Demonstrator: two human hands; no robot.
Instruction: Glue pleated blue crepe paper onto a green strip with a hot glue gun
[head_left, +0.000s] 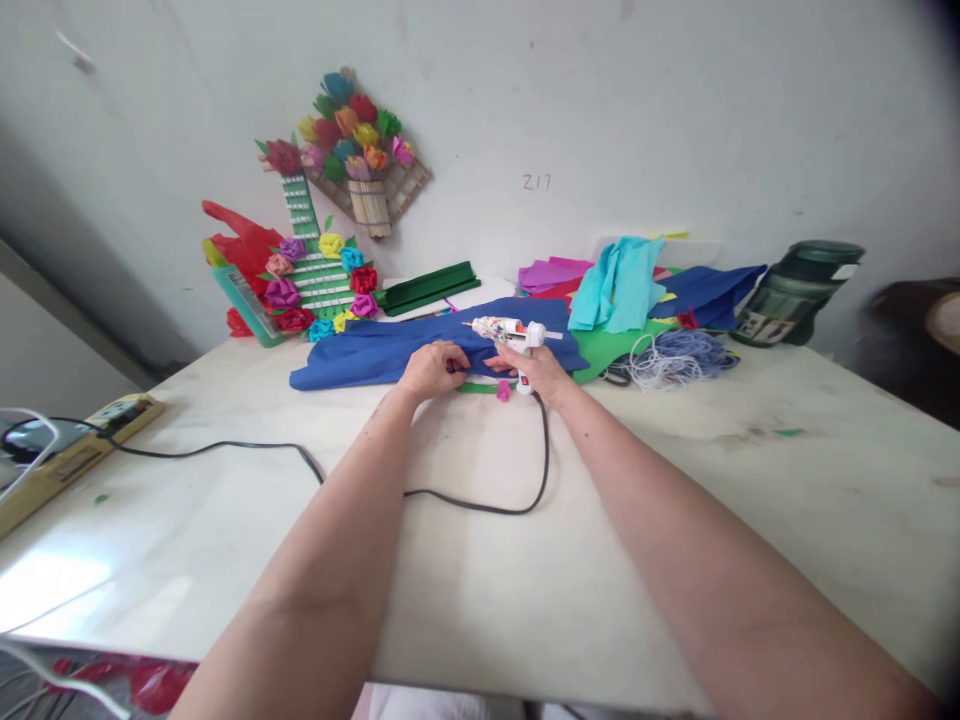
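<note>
My right hand (544, 372) is wrapped round a white hot glue gun (535, 337), its nozzle pointing left and its body speckled with colour. A black cord runs down from the handle. My left hand (433, 370) is closed at the front edge of the blue crepe paper (360, 350). Something small and dark shows at its fingertips, too small to name. Between my hands, a strip of green paper (480, 388) peeks out from under the blue. Just below the gun's handle lies a small pink paper flower (503, 391).
Behind, a guitar shape (319, 270) covered in paper roses leans by a green bottle (251, 305). Cyan crepe paper (619, 285), a bundle of string (679, 360) and a dark green jar (799, 292) stand right. The power strip (82, 450) lies left; the cord (480, 503) crosses the table.
</note>
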